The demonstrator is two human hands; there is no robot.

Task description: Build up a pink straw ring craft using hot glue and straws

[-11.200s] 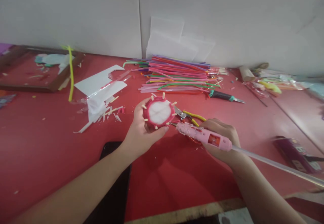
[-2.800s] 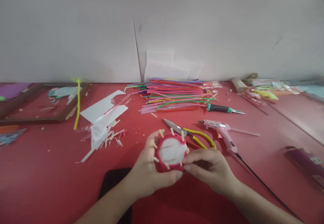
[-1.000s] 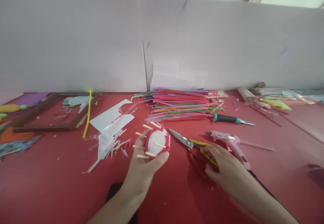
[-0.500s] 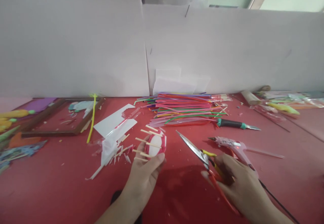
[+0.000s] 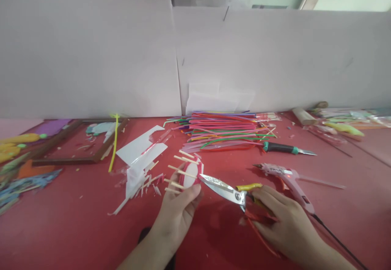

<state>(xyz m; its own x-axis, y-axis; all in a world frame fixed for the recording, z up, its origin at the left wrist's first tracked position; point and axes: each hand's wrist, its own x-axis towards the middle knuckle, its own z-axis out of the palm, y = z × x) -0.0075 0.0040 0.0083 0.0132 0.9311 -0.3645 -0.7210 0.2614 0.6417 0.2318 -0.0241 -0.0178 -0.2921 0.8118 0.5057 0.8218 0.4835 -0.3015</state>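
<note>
Between the thumb and fingers of my left hand (image 5: 180,205) is a small oval craft piece (image 5: 191,171), white in the middle with a dark pink border. Several thin wooden sticks (image 5: 182,171) lie across it and jut out to the left. My right hand (image 5: 282,217) grips scissors (image 5: 224,189) with red and yellow handles. Their blades look closed, and the tips point left at the right edge of the craft piece; whether they touch it I cannot tell.
Colourful pipe cleaners (image 5: 224,127) lie in a pile at the back. A utility knife (image 5: 287,148) and a pink glue gun (image 5: 290,180) are on the right. White paper (image 5: 142,150) and scraps lie left of centre, near a brown frame (image 5: 65,160) on the red table (image 5: 76,229).
The scissors have swung left and flatter, bringing their tips up to the craft piece. My left hand still holds the piece and has shifted slightly in view.
</note>
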